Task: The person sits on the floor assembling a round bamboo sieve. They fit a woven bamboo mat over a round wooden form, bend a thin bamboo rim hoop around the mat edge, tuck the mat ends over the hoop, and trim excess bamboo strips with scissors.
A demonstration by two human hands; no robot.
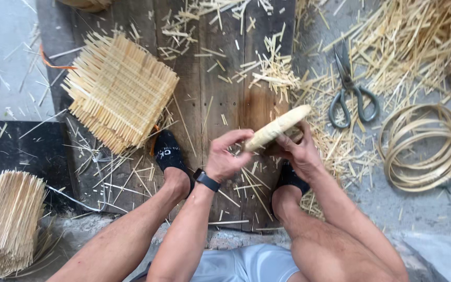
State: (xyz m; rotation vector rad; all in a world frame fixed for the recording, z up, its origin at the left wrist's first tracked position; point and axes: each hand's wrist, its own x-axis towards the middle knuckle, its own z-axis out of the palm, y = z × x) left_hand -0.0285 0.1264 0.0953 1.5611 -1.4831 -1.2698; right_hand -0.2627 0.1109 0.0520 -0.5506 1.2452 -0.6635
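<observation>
The left hand (226, 156) and right hand (299, 151) meet over the near half of the board (220, 104), each closed on the same pale woven bundle (277, 127); the left pinches its near end between thumb and fingers, the right wraps it from below and behind, so the bundle rides tilted above the board, its far end raised toward the scissors (352, 91). A two-handed hold of this kind looks meant to steady a springy piece, though what the right fingers do underneath is hidden. Both feet in dark slippers (169, 154) rest on the board's near part, one on each side of the hands, likely pinning it in place.

On the board's far left corner lies a stack of woven mats (118, 91), overhanging the edge slightly; clippings (272, 70) litter the far right part. Just off the board's right edge lie the scissors, handles toward the person, within the right hand's reach; beyond them, well apart from the board, rest the hoops (421, 149). Off the left edge, near the person's knee, stands a bundle of strips (6, 222).

The open wood lies in the board's middle, between mats and hands; the near edge is crowded by legs and feet, so free movement is mostly upward or toward the far side.
</observation>
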